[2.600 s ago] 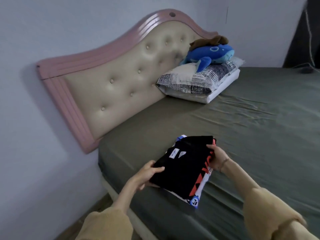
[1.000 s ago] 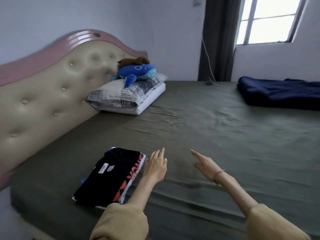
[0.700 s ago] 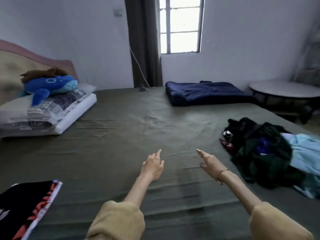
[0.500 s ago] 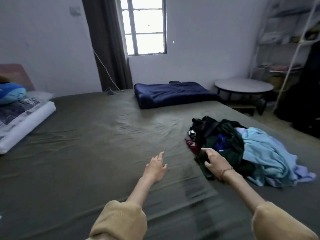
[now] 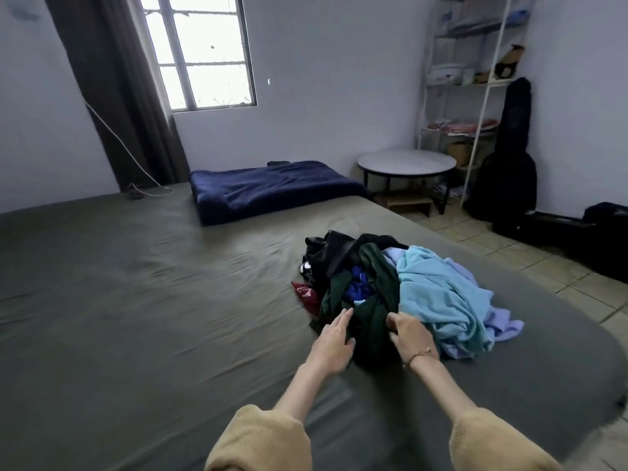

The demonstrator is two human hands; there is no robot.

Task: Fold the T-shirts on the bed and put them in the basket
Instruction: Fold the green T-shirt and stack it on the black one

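Note:
A heap of unfolded T-shirts lies on the olive bed sheet [image 5: 136,300] at centre right: a dark green shirt [image 5: 372,321] in front, a light blue one [image 5: 438,294] to its right, black cloth [image 5: 326,253] behind and a dark red piece [image 5: 306,294] at the left. My left hand [image 5: 334,341] rests with straight fingers on the near left edge of the dark green shirt. My right hand [image 5: 409,334] has its fingers curled into the same shirt's cloth. No basket is in view.
A folded navy blanket [image 5: 272,188] lies at the bed's far side under the window. Off the bed's right edge are a round low table [image 5: 406,163], a white shelf rack [image 5: 475,96], a black guitar bag [image 5: 509,158] and tiled floor [image 5: 560,273].
My view swung right, away from the folded stack by the headboard, to the clothes heap. Both hands moved forward onto the dark green shirt, and the right one closed on it.

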